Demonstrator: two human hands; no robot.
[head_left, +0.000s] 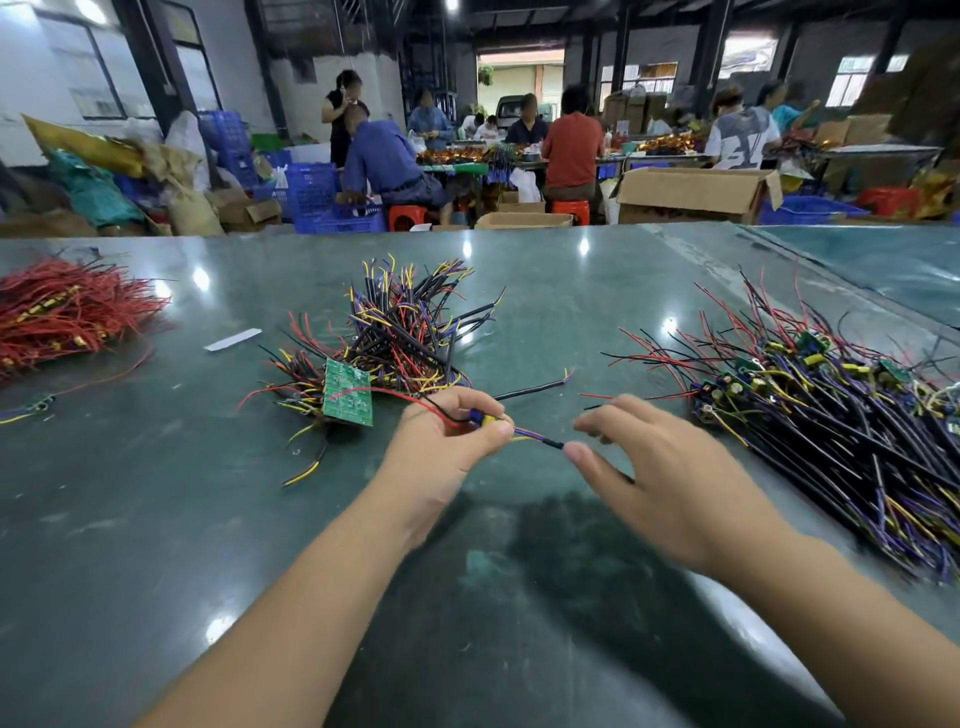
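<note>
The left hand (452, 447) pinched the wire (525, 434); the right hand (660, 473) was spread, its grip empty (thumb beside the sleeve (554, 443)). Pinching that sleeve squarely seemed best.

One wide-angle view, worn on the person's head, faces forward and down across the green counter (130, 519). It sits close above the left hand (447, 447) and right hand (665, 483). Both forearms enter from the bottom edge, and seated workers (571, 150) are far off along the top.
</note>
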